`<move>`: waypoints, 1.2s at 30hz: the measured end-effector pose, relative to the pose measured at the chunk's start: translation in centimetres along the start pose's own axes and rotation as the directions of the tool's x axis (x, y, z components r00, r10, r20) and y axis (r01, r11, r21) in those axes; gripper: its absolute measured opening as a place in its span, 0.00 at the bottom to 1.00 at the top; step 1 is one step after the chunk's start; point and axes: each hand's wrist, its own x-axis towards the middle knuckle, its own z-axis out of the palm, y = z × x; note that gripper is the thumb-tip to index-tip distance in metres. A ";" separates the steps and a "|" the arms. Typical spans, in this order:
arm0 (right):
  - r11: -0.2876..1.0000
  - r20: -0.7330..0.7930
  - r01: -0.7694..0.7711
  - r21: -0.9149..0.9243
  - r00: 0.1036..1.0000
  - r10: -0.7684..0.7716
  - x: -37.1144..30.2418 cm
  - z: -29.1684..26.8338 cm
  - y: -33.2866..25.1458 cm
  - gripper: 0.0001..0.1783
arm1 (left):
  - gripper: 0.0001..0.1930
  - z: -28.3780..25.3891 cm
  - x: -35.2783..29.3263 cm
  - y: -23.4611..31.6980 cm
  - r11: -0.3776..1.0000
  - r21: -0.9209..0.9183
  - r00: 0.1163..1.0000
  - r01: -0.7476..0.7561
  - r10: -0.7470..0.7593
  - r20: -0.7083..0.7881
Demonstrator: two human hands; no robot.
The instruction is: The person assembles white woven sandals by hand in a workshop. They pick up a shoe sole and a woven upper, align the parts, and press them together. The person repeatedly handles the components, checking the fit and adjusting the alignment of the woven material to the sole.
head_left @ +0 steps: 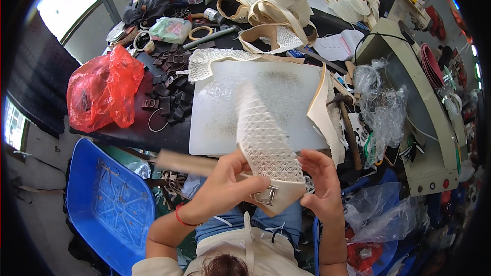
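Observation:
In front of my lap I hold a cream woven leather piece with a smooth band along its lower edge. A silver buckle sits on that band. My left hand is closed on the piece's left side, its thumb pressed beside the buckle. A blurred beige strap sticks out to the left from behind this hand. At the right edge, my right hand has its fingers curved and thumb apart, close to the band's corner; whether the fingertips touch is hard to see. The piece's blurred tip lies over a white cutting board.
Cream bag-like pieces pile up at the back. Dark buckles and a red plastic bag lie left; a hammer lies right. A blue tub stands low left, a beige machine at right.

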 end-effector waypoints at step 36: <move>0.940 -0.082 0.028 -0.339 0.995 -0.060 0.5 5.8 0.6 0.14 | 0.09 -1.7 -0.6 -1.9 0.813 0.377 0.787 -0.444 0.555 -0.270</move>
